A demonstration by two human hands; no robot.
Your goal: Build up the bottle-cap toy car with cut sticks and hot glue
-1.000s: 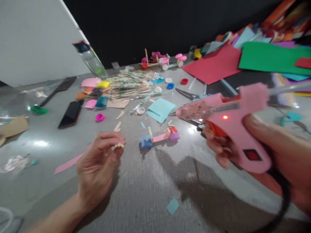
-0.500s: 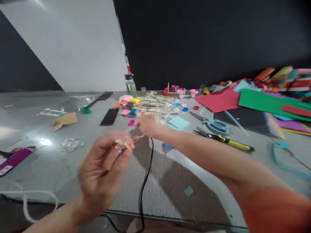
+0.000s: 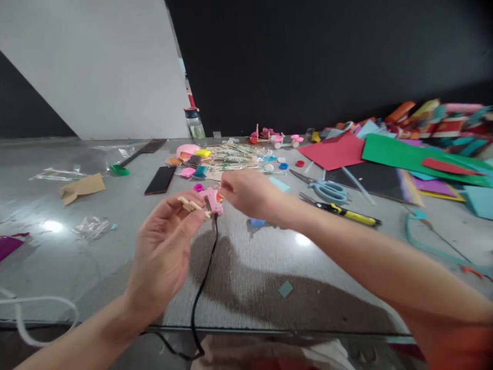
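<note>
pink glue gun (image 3: 211, 199) between hands, scissors (image 3: 325, 189) beside.

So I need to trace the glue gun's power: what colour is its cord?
Black; the cord shows in the head view.

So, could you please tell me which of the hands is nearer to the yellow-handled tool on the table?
The right hand. It hovers left of the yellow-handled tool, by the pink glue gun; the left hand is farther left, pinching small wooden sticks.
</note>
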